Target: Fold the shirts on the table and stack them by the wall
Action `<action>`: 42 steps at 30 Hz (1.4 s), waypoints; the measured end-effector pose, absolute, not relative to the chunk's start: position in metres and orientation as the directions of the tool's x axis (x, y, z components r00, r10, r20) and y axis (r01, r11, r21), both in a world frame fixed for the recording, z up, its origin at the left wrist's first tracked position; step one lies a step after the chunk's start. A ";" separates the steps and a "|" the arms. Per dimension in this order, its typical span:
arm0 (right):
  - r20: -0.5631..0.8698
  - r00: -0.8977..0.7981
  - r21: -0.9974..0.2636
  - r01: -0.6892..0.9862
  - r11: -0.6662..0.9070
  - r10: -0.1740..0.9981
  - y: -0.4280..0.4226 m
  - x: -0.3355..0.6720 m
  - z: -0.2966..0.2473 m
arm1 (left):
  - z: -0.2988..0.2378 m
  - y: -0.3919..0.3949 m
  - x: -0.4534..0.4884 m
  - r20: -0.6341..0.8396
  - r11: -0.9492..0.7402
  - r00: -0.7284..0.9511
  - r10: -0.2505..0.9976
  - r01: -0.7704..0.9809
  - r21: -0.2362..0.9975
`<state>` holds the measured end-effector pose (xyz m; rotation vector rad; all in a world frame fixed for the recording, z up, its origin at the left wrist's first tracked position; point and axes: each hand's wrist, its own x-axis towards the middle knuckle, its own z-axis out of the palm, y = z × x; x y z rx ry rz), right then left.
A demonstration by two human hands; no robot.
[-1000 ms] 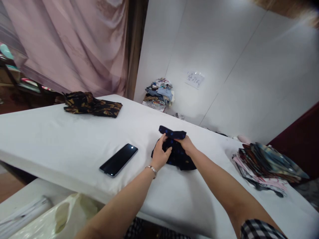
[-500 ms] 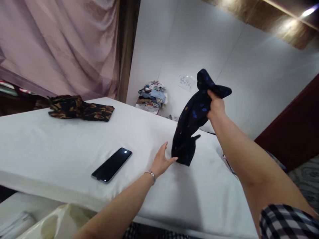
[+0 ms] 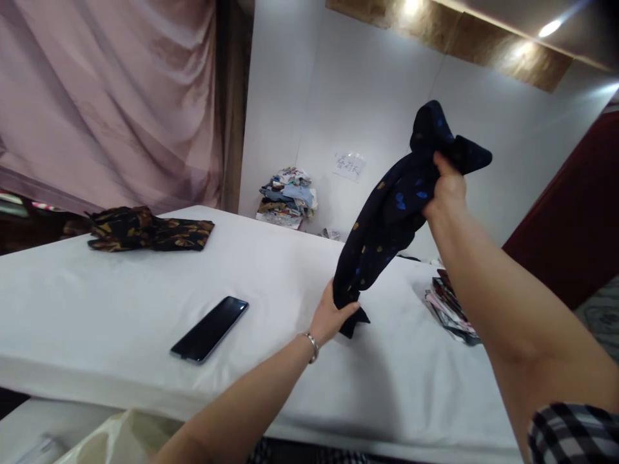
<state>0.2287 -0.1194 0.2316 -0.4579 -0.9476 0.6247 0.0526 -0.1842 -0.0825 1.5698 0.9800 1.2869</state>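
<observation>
White table (image 3: 271, 277), smooth-topped, is stretching across the room, with a pale wall (image 3: 285, 96) standing behind it and a pink curtain (image 3: 111, 96) hanging in folds at the left. Dark navy garment (image 3: 374, 232), spotted blue and gold, one piece: it is slanting above the middle of the table, upper end to the right. Right hand (image 3: 447, 190): clamping the bunched cloth just below the top, where two flaps are sticking out. Left hand (image 3: 337, 317): closing round the lower end, thumb lying across the front, a short flap hanging beneath; whether that flap is touching the table, one cannot tell. Bracelet (image 3: 311, 347), silver-coloured, is circling the left wrist. Checked sleeve (image 3: 575, 432), black and white, is covering the upper right arm. Phone (image 3: 210, 328), dark screen upward, is lying left of the left hand. Black garment with brown-gold print (image 3: 149, 232), partly bunched, is resting near the far left edge. Folded clothes (image 3: 449, 309), one stack, are sitting at the right, partly hidden behind the right arm. Mixed clothes (image 3: 287, 196), one pile, are standing beyond the table by the wall.
</observation>
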 end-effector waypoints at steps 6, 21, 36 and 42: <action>0.682 0.379 -0.611 -0.174 0.772 0.625 -0.131 0.259 0.231 | -0.082 -0.162 0.069 0.052 -0.053 0.009 0.999 0.156 0.986; 0.227 0.802 -0.971 0.144 0.189 0.552 -0.180 0.454 0.058 | 0.068 -0.070 -0.087 0.153 -0.284 0.254 0.955 0.634 0.720; 0.184 0.201 -0.756 0.655 0.008 0.962 -0.198 0.401 -0.099 | -0.076 -0.118 -0.044 0.070 -0.545 0.543 0.837 0.813 0.207; -0.022 0.090 -0.333 0.939 -0.092 0.996 -0.181 0.356 -0.094 | -0.081 -0.103 -0.036 0.017 -0.404 0.405 0.914 0.907 0.116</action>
